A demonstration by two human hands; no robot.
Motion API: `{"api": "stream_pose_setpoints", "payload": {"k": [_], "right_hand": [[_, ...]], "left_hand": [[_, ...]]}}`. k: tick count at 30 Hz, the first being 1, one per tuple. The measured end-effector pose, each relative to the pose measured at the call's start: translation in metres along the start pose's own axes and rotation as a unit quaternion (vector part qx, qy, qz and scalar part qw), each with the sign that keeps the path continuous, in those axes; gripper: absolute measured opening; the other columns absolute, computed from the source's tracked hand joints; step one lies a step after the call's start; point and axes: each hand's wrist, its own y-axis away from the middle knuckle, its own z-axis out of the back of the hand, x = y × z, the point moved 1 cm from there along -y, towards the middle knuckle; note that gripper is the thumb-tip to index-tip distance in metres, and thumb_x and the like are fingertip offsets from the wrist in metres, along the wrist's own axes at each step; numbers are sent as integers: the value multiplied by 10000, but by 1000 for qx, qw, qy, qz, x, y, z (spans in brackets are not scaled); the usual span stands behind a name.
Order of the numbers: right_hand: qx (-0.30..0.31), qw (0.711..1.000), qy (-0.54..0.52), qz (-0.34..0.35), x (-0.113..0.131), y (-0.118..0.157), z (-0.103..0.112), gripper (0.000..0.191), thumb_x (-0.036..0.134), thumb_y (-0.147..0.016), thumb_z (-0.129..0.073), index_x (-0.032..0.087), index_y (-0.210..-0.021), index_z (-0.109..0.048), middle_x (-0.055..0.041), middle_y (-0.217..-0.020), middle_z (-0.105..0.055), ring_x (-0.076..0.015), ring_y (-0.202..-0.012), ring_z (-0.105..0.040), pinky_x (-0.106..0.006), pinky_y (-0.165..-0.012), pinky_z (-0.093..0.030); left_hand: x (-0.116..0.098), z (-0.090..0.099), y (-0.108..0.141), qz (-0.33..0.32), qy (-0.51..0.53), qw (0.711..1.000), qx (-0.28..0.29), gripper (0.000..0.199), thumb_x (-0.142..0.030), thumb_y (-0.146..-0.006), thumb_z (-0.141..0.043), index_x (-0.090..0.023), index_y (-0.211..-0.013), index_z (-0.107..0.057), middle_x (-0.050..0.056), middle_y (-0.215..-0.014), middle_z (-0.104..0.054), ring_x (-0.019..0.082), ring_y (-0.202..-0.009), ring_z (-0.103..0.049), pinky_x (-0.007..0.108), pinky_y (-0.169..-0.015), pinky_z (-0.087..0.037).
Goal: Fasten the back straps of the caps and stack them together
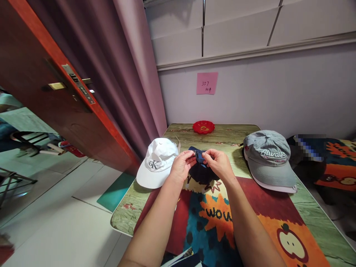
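A dark navy cap [204, 175] lies on the patterned mat in the middle of the table, between my two hands. My left hand [182, 163] pinches the left side of a small dark strap piece on the cap. From the other side, my right hand [218, 162] closes thumb and fingers on the same piece. Fine detail at the fingertips is too small to make out. Just left of my left hand rests a white cap [161, 159] with black letters on its front. A grey cap [268, 159] with white lettering sits farther to the right.
A red scalloped dish [204, 127] stands at the back of the wood-patterned table [125, 218]. The bright mat [250, 200] covers its front. A pink note [207, 83] is stuck on the wall. At left are a curtain [133, 74] and an open brown door [55, 74].
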Motion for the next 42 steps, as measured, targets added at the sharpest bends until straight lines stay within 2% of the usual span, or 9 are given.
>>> {"api": "stream_pose_setpoints", "payload": {"k": [8, 11, 16, 20, 23, 26, 32, 37, 42], "right_hand": [[35, 998, -42, -8, -3, -1, 1, 244, 407, -851, -575, 210, -758, -686, -27, -696, -739, -161, -584, -650, -244, -569, -470], [32, 999, -30, -5, -2, -1, 2, 247, 409, -854, -567, 210, -809, -708, -22, -685, -734, -155, -559, -623, -242, -552, -457], [26, 1000, 4, 8, 1, 0, 6, 279, 428, -874, -541, 211, -792, -696, -5, -640, -696, -142, -545, -562, -236, -521, -379], [17, 1000, 17, 15, 2, 1, 8, 328, 465, -881, -538, 201, -742, -676, 1, -600, -648, -138, -543, -527, -241, -527, -343], [1, 1000, 18, 17, 1, 0, 8, 378, 504, -886, -534, 195, -718, -673, -6, -616, -644, -141, -563, -522, -243, -516, -324], [3, 1000, 29, 9, 2, 1, 6, 379, 493, -881, -542, 200, -672, -661, -5, -582, -629, -142, -544, -518, -246, -507, -322], [26, 999, 7, -22, 2, 1, 4, 336, 449, -879, -549, 213, -673, -670, -18, -647, -722, -147, -524, -603, -245, -543, -426], [36, 997, -41, -46, -1, -1, 3, 298, 440, -867, -577, 205, -737, -706, -48, -727, -766, -177, -617, -709, -245, -589, -507], [40, 996, -58, -50, -3, -2, 1, 309, 454, -864, -584, 198, -754, -719, -61, -744, -771, -196, -666, -735, -252, -605, -537]], "left_hand": [[4, -3, 4, -29, -33, 999, 3, 147, -135, -706, -788, -132, -788, -665, 37, -791, -704, 145, -750, -685, 306, -808, -552], [5, -4, 5, -23, -52, 998, -14, 125, -138, -721, -783, -125, -784, -676, 36, -775, -694, 121, -692, -661, 259, -715, -538], [4, -4, 5, 37, -65, 996, -42, 58, -110, -781, -722, -119, -774, -665, 31, -746, -667, 90, -561, -598, 220, -546, -494], [1, 0, 2, 83, -49, 995, -36, 56, -103, -810, -697, -118, -778, -653, 18, -701, -632, 72, -502, -561, 176, -438, -437], [0, 1, 1, 97, -27, 995, -19, 61, -97, -819, -697, -111, -777, -655, 6, -676, -610, 47, -475, -533, 138, -408, -405], [0, -1, 3, 110, -15, 993, -27, 81, -92, -815, -711, -112, -762, -653, 4, -661, -602, 37, -469, -522, 122, -405, -400], [2, -7, 5, 98, -23, 994, -30, 79, -105, -824, -712, -113, -766, -659, 19, -690, -629, 41, -486, -537, 125, -406, -406], [4, -8, 7, 74, -39, 996, -33, 105, -116, -785, -756, -127, -785, -651, 19, -707, -648, 48, -491, -549, 136, -421, -422], [4, -9, 8, 65, -49, 996, -46, 108, -115, -776, -758, -126, -813, -657, 19, -718, -656, 51, -489, -559, 142, -428, -433]]}}
